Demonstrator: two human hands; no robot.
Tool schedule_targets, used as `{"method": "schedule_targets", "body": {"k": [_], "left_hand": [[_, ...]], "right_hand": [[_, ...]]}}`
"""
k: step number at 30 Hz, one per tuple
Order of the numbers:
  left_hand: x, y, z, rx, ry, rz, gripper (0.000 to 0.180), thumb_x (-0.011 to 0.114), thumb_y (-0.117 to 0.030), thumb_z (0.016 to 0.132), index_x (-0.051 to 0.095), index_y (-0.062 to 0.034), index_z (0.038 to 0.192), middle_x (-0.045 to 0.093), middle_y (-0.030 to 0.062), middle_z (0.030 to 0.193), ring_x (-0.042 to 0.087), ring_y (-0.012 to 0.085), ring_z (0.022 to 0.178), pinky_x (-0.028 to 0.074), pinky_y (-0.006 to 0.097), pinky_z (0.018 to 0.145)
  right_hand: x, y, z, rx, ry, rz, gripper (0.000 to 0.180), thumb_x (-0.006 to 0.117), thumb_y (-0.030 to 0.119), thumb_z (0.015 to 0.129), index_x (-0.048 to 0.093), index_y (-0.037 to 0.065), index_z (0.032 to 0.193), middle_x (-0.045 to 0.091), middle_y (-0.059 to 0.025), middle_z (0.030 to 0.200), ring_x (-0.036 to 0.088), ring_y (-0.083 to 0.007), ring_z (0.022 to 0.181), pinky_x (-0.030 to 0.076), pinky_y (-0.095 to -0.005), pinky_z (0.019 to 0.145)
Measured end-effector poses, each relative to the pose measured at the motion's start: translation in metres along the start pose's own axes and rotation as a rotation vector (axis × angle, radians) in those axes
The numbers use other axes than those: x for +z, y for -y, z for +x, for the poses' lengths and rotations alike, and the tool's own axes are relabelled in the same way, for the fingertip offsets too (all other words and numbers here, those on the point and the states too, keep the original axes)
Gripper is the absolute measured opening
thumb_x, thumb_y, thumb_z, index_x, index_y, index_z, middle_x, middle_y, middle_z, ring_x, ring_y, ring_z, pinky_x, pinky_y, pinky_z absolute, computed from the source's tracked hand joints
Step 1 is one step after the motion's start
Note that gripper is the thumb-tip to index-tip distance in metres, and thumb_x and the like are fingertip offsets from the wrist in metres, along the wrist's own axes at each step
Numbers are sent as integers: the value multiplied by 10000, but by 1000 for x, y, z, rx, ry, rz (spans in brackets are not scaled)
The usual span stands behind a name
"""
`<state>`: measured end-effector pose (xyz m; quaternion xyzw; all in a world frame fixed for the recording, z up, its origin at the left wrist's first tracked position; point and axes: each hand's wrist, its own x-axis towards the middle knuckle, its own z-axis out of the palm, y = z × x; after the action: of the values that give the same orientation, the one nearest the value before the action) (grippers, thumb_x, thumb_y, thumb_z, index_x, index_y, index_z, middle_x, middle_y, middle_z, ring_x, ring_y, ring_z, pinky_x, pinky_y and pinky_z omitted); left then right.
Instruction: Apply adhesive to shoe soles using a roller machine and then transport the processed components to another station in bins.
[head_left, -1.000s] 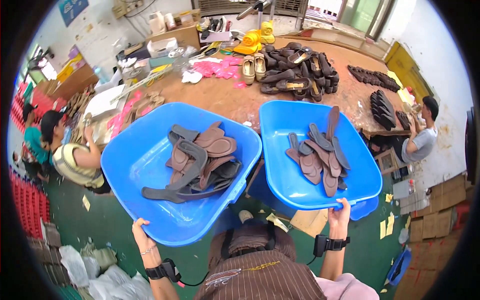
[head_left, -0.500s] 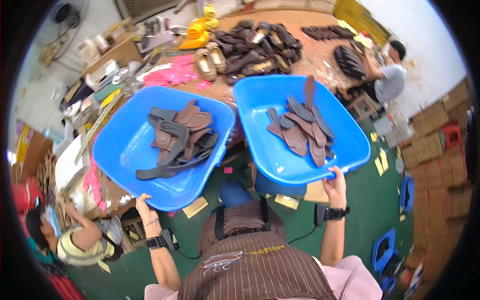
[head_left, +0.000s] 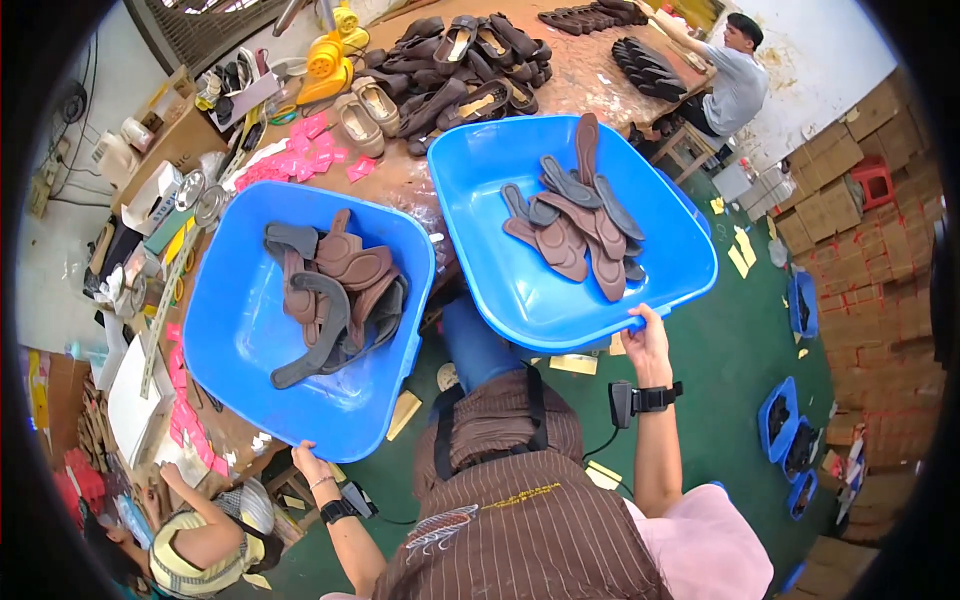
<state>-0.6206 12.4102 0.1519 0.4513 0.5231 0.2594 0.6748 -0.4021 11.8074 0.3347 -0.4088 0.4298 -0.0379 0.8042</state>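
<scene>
I log the right hand [head_left: 648, 340] first: its grip is closed over the near rim of the right-hand blue plastic tub [head_left: 665, 262], fingers curled on the edge, a black wrist strap just below. The tub extends away and slightly left from that hand, tilted so its inside faces me. It is smooth, glossy and rounded at the corners, and carries flat brown and grey shoe insoles [head_left: 572, 220], thin and elongated, most lying with their long axis running away from the grip.

The left hand [head_left: 306, 462] grips the near lower corner of the left-hand blue plastic tub [head_left: 230, 345] in the same manner, fingers hooked on the rim. That tub reaches up and away from the hand, its far edge resting against the table [head_left: 590, 75]. Inside it lies a loose heap of brown and grey padded shoe parts [head_left: 335, 290], curved and strap-like, thicker than the insoles.

Each tub has only its own hand on it; the two tubs sit side by side, rims near one another but, as far as I can tell, apart.

Beyond, the brown table bears a pile of dark finished shoes [head_left: 470, 50]. One seated person [head_left: 735, 75] works at its far right, another [head_left: 195, 545] sits at lower left.
</scene>
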Motion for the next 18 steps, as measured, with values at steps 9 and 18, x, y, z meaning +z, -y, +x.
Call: {"method": "schedule_targets", "body": {"k": [9, 18], "left_hand": [[-41, 32, 12, 33, 93, 8, 426, 485, 98, 639, 552, 46, 1056, 593, 95, 1004, 563, 187, 859, 465, 282, 764], [155, -85, -115, 881, 31, 976, 487, 538, -35, 767, 459, 34, 1242, 566, 183, 1171, 520, 337, 1130, 392, 381, 975]], "right_hand": [[-28, -6, 39, 3, 120, 26, 198, 650, -8, 676, 555, 67, 833, 605, -23, 793, 580, -167, 719, 504, -283, 673], [-17, 35, 60, -301, 18, -171, 255, 661, 149, 719, 553, 93, 943, 583, -30, 896, 567, -193, 833, 458, -338, 727]]}}
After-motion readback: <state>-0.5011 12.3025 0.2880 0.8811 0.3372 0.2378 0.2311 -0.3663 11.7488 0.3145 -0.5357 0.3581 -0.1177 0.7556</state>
